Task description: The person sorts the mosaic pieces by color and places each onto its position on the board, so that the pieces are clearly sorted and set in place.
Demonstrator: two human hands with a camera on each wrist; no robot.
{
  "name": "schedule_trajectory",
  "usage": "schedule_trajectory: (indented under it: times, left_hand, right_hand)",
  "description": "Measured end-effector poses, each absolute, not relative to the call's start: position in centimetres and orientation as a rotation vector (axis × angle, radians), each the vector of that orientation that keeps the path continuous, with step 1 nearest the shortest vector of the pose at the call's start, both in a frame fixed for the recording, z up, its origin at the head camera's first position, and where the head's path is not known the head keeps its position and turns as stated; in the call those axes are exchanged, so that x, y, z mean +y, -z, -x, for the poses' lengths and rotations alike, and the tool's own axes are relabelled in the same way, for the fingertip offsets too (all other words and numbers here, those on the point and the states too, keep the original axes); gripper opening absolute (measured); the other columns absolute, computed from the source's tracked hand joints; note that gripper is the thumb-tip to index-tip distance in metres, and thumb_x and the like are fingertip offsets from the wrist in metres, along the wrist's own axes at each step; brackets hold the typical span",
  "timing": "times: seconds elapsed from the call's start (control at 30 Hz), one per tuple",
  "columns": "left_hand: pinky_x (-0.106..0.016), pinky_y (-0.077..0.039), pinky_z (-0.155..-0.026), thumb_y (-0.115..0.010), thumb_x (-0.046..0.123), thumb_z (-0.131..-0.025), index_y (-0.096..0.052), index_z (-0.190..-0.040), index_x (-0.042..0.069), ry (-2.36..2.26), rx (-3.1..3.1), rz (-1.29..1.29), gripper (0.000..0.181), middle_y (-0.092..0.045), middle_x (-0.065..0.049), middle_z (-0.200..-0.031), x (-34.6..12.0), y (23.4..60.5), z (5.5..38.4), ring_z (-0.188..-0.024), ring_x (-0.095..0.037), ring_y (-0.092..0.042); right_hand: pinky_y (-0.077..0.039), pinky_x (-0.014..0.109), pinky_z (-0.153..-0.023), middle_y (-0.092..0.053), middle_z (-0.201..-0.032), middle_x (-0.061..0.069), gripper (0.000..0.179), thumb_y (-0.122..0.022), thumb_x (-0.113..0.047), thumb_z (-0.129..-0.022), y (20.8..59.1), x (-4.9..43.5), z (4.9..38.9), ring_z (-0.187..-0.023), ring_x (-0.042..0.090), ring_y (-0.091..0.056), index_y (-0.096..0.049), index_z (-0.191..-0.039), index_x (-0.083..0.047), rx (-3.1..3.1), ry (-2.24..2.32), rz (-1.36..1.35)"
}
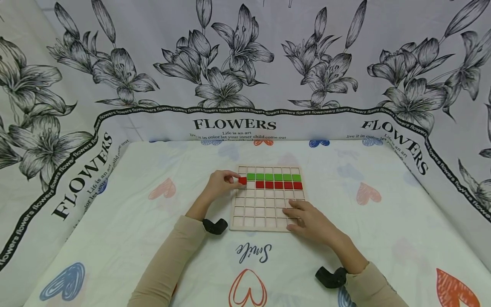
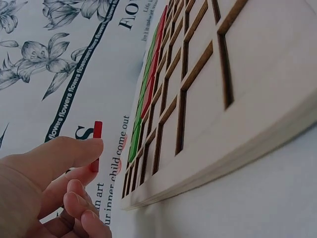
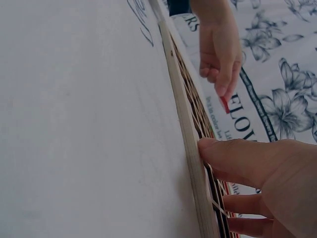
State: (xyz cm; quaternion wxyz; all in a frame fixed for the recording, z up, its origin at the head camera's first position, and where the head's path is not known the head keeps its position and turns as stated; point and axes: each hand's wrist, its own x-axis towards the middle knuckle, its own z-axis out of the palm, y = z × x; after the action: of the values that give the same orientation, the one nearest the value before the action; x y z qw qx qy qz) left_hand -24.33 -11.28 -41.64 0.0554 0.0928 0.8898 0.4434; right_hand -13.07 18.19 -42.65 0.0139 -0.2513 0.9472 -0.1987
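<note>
My left hand pinches a small red tile between thumb and fingers, over the left side of a wooden grid board. In the left wrist view the red tile stands on edge between the fingertips, above the board's surface. One row of the board holds green tiles, and the row just below it holds red tiles. Both rows reach the right side; the lower rows are bare wood. My right hand rests on the board's lower right corner, its thumb at the near edge and its fingers spread over the cells.
The board lies on a white cloth printed with hearts and the word Smile. Behind it hangs a curtain with black flower drawings. A black wrist strap piece sits by the left wrist, another by the right.
</note>
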Motion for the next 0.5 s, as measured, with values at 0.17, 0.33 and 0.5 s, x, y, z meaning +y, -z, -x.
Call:
schedule_trajectory:
  times: [0.17, 0.33, 0.5]
  left_hand:
    - [-0.021, -0.035, -0.060, -0.076, 0.014, -0.081, -0.072, -0.107, 0.001, -1.357, 2.700, -0.287, 0.029, -0.052, -0.001, -0.072, -11.00, 41.63, 24.21, -0.069, -0.012, -0.044]
    - [-0.020, -0.036, -0.058, -0.075, 0.012, -0.081, -0.071, -0.107, 0.001, -1.366, 2.688, -0.313, 0.028, -0.053, 0.000, -0.071, -10.72, 41.85, 24.21, -0.068, -0.011, -0.044]
    - [-0.019, -0.035, -0.056, -0.075, 0.012, -0.081, -0.072, -0.106, 0.002, -1.380, 2.666, -0.320, 0.028, -0.052, 0.001, -0.071, -10.42, 42.15, 24.30, -0.067, -0.011, -0.043]
  right_hand:
    - [-0.044, 0.052, -0.104, -0.054, -0.139, 0.019, 0.045, -0.071, -0.025, -0.086, 42.65, 18.14, 13.11, -0.131, 0.040, -0.048, -0.063, -0.127, -0.009, 2.950, 0.617, 0.774]
    - [-0.044, 0.052, -0.104, -0.054, -0.139, 0.019, 0.045, -0.071, -0.025, -0.085, 42.72, 18.17, 13.16, -0.131, 0.040, -0.048, -0.063, -0.127, -0.009, 2.953, 0.614, 0.781]
    - [-0.043, 0.052, -0.105, -0.053, -0.139, 0.019, 0.044, -0.071, -0.024, -0.086, 42.96, 18.25, 13.20, -0.132, 0.040, -0.047, -0.064, -0.126, -0.009, 2.954, 0.606, 0.789]
